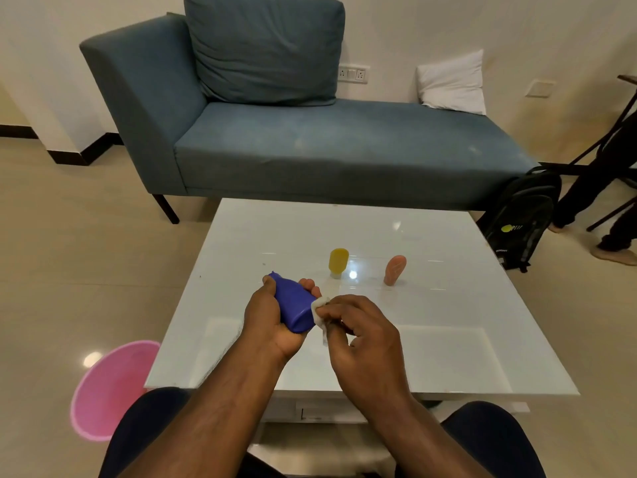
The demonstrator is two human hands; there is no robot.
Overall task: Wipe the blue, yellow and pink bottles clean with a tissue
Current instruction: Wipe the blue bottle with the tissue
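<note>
Above the white bench (448, 339), the left hand (267, 319) is gripping one blue bottle (293, 305); the right hand (358, 329) is pinching one tissue (319, 307) against it. Two bottles, yellow bottle (338, 262) and pink bottle (394, 269), are standing beyond.

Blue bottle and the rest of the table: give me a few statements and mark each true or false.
1. The left hand holds the blue bottle. True.
2. The right hand is empty. False: it pinches a tissue against the bottle.
3. The yellow bottle lies on its side. False: it stands on the table.
4. The pink bottle stands right of the yellow one. True.
</note>
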